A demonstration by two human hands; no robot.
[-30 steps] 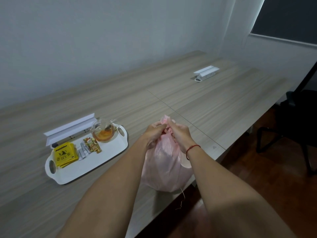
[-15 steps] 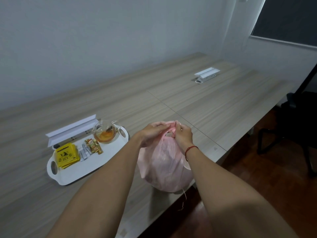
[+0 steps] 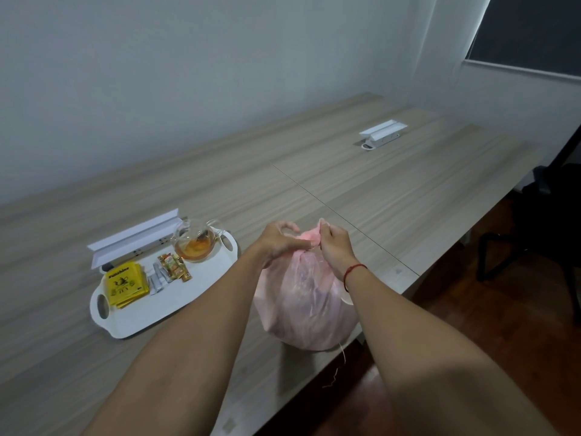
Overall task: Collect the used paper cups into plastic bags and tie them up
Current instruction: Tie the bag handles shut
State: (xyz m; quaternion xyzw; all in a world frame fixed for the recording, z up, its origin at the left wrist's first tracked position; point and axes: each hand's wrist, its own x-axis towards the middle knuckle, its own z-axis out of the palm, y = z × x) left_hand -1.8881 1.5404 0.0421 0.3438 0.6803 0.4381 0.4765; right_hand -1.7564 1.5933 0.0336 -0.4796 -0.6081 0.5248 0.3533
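Both hands (image 3: 309, 247) pinch the pink bag's (image 3: 306, 305) gathered top.

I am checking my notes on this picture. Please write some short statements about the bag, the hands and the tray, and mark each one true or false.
1. Both hands hold the top of the pink plastic bag. True: left hand, right hand.
2. The bag lies on the floor. False: it rests on the wooden table, near its edge.
3. The glass teapot stands on the white tray. True.
4. The yellow packets lie off the tray. False: they lie on it.
5. The bracelet is on the left wrist. False: the red bracelet is on the right.
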